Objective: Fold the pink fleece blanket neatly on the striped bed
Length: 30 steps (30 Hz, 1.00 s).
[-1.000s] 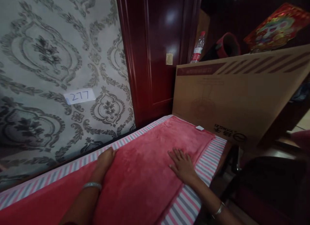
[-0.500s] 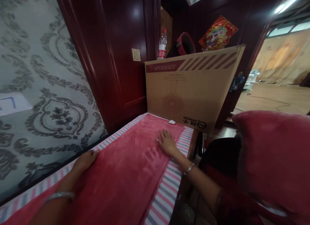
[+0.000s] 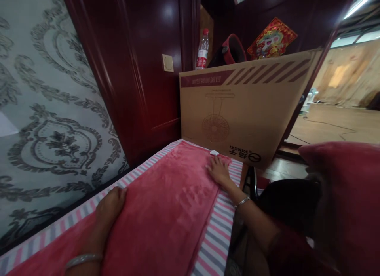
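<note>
A red plush blanket (image 3: 160,204), folded into a long strip, lies on a striped pink, grey and white sheet (image 3: 212,238). At the blanket's left edge is my left hand (image 3: 110,208), its fingers curled down around the fabric and partly hidden. My right hand (image 3: 219,171) rests flat near the far right corner, fingers spread on the plush. Just beyond those fingertips, a small white tag (image 3: 214,153) sticks out at the far edge. Faint hand-shaped marks show in the pile left of my right hand.
A large cardboard box (image 3: 249,109) stands against the far end, with a plastic bottle (image 3: 202,50) behind its top. Patterned wallpaper (image 3: 59,137) borders the left side. Red plush fabric (image 3: 353,197) rises at the right beside a black chair-like shape (image 3: 291,200).
My right hand has slid forward and right along the blanket toward the tag. My left hand stays at the left edge, its fingers more curled. The view has shifted slightly.
</note>
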### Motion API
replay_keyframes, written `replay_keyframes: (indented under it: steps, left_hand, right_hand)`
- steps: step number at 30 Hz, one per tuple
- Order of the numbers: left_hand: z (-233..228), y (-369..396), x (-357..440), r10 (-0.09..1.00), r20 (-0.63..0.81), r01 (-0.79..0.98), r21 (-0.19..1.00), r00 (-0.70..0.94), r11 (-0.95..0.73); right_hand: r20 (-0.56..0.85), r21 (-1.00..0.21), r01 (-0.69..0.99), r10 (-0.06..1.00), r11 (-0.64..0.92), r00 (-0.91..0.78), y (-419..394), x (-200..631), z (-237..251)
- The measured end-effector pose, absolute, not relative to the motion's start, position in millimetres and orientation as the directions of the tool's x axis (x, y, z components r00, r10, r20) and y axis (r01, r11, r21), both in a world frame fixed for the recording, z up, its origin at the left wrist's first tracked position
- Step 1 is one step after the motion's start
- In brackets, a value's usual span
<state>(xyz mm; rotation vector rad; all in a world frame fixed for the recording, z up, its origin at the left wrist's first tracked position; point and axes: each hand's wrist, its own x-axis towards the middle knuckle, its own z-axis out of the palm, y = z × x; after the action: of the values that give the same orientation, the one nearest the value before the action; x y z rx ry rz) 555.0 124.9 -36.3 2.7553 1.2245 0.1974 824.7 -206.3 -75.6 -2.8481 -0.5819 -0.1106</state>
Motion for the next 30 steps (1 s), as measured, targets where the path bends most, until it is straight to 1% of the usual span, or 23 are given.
replay_keyframes:
  steps: [3,5,9,11,13,15,18,20,22,26,30]
  left_hand:
    - [-39.7,130.3,554.6,0.756,0.067,0.735,0.191,0.651,-0.650]
    - [-41.5,132.3,554.1,0.757,0.074,0.736,0.188,0.650,-0.650]
    - [-42.2,133.2,553.0,0.757,0.075,0.736,0.190,0.649,-0.650]
    - [-41.8,133.4,553.1,0.763,0.068,0.741,0.197,0.643,-0.642]
    - [-41.8,133.8,553.7,0.765,0.063,0.744,0.192,0.641,-0.640]
    - [-42.1,134.6,554.1,0.762,0.057,0.745,0.178,0.645,-0.643]
    - [-43.3,135.6,553.6,0.761,0.024,0.750,0.151,0.648,-0.644]
    - [-44.5,135.1,552.5,0.752,0.015,0.743,0.149,0.658,-0.653]
    - [-45.9,133.1,551.5,0.750,0.017,0.740,0.149,0.661,-0.656]
    - [-47.5,127.1,552.6,0.768,0.025,0.758,0.143,0.640,-0.637]
    - [-45.1,124.9,554.4,0.786,0.009,0.777,0.141,0.618,-0.613]
  right_hand:
    - [0.094,-0.200,0.353,0.340,-0.914,0.936,-213.5,838.4,-79.6]
    - [0.082,-0.191,0.338,0.328,-0.921,0.941,-219.5,841.1,-82.0]
    - [0.107,-0.170,0.359,0.345,-0.918,0.932,-213.0,836.9,-70.6]
    - [0.146,-0.161,0.426,0.405,-0.891,0.903,-192.3,833.8,-59.1]
    - [0.171,-0.160,0.522,0.497,-0.838,0.851,-160.6,832.2,-49.6]
    - [0.160,-0.174,0.595,0.574,-0.784,0.803,-124.4,834.2,-44.8]
    - [0.113,-0.207,0.627,0.618,-0.751,0.778,-79.4,846.3,-46.3]
    - [0.092,-0.221,0.620,0.617,-0.753,0.782,-62.2,860.3,-50.4]
    - [0.093,-0.230,0.597,0.594,-0.768,0.799,-54.8,877.9,-55.1]
    - [0.105,-0.240,0.511,0.501,-0.826,0.859,-55.2,918.1,-63.1]
    - [0.039,-0.249,0.425,0.430,-0.870,0.902,-55.1,957.3,-66.2]
